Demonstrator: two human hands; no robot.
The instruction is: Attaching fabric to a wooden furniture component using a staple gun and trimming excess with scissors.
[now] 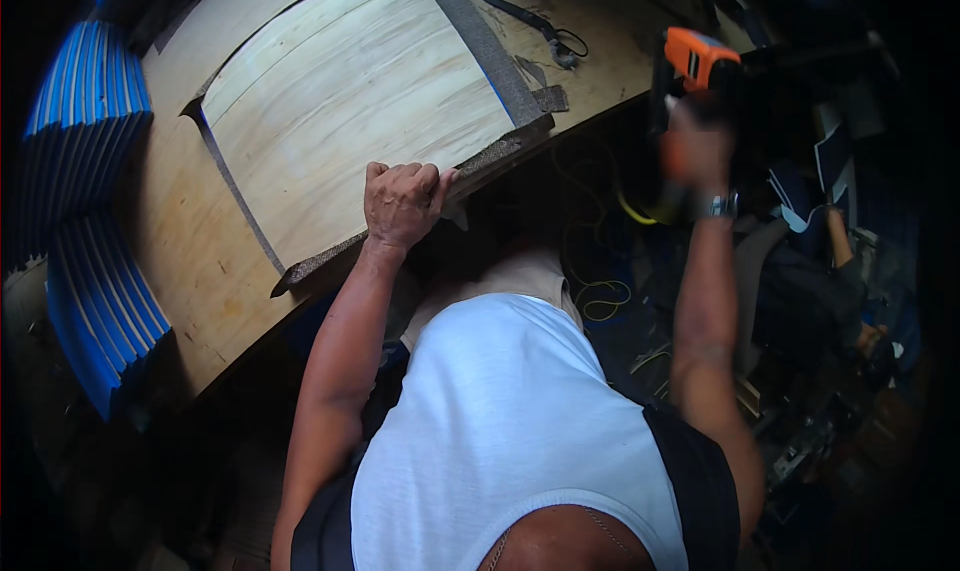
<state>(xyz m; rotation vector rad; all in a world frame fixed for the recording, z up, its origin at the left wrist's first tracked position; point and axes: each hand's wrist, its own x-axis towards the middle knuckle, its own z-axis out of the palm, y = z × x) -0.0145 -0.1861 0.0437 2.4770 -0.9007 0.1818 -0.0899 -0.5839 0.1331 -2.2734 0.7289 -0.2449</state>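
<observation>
A pale plywood panel (360,91) lies on the workbench, with dark grey fabric (480,41) folded over its edges. My left hand (405,203) is closed at the panel's near edge, its fingers curled on the fabric strip (495,153) there. Off to the right, beyond the bench edge, my right hand (700,146) grips an orange and black staple gun (700,56). That hand and the tool's lower part are blurred by motion. The staple gun is raised apart from the panel.
Black-handled scissors (540,29) and fabric scraps (548,96) lie on the bench (185,261) past the panel. Stacked blue-edged boards (90,121) stand at the left. A yellow hose (635,214) loops below on the right, near cluttered items (810,261).
</observation>
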